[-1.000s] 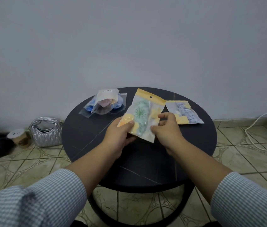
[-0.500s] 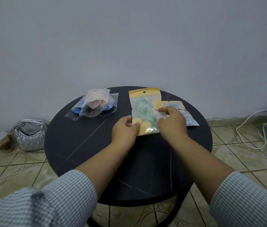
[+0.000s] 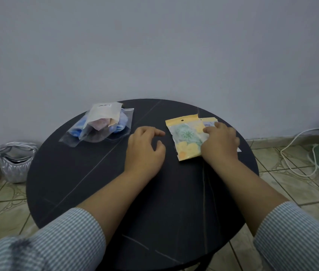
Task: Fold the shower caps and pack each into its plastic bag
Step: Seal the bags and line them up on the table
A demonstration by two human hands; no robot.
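A clear bag with a yellow header [image 3: 187, 138] holds a folded green and yellow shower cap and lies flat on the round black table [image 3: 88, 192]. My right hand [image 3: 221, 144] holds its right edge with fingers on top; the thumb is hidden. This bag overlaps a second yellow-header bag [image 3: 210, 122], which holds a bluish cap and is mostly covered by my hand. Left of the bag, a short gap away, my left hand [image 3: 145, 148] hovers low over the table with loosely curled fingers and holds nothing.
A pile of clear bags with blue caps and a white pouch [image 3: 101, 124] sits at the table's back left. On the tiled floor are a silver handbag [image 3: 15, 162] at the left and a white cable [image 3: 295, 151] at the right. The wall is close behind the table.
The green and yellow bag went down and to the right onto the table, partly over the second bag. My left hand let go of it and drew off to the left.
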